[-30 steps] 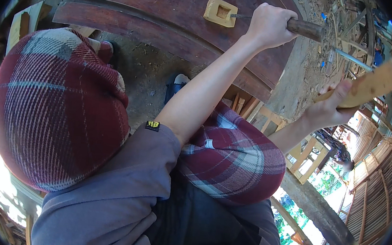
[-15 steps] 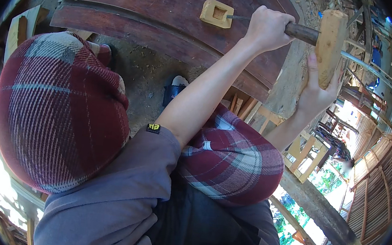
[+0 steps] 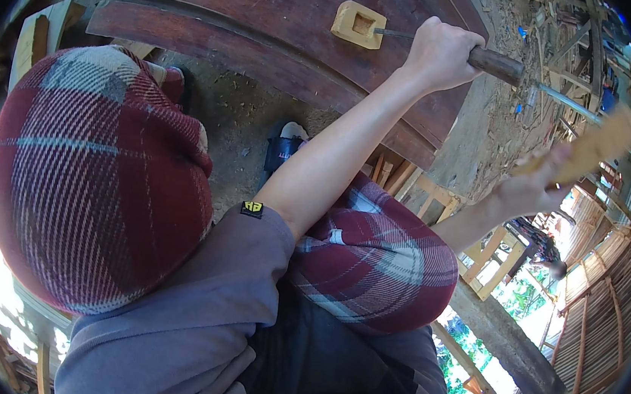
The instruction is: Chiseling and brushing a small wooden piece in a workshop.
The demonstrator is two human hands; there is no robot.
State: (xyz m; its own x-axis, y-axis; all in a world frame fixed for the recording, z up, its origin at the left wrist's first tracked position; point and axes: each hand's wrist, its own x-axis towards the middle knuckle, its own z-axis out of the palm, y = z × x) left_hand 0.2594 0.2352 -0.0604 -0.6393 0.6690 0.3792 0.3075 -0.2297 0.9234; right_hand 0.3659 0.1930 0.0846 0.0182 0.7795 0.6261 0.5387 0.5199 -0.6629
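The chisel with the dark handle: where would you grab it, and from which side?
Probably by its dark wooden handle, wrapped from the person's side, as the left hand does. The handle looks round and thick, the blade thin, its end at the wooden block. Gripping toward the blade leaves the butt end free.

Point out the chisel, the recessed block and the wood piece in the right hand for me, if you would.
Chisel (image 3: 497,65): head view, on its wooden handle.
Recessed block (image 3: 344,20): head view, on the face left of the recess.
Wood piece (image 3: 601,145): head view, on its blurred broad side.
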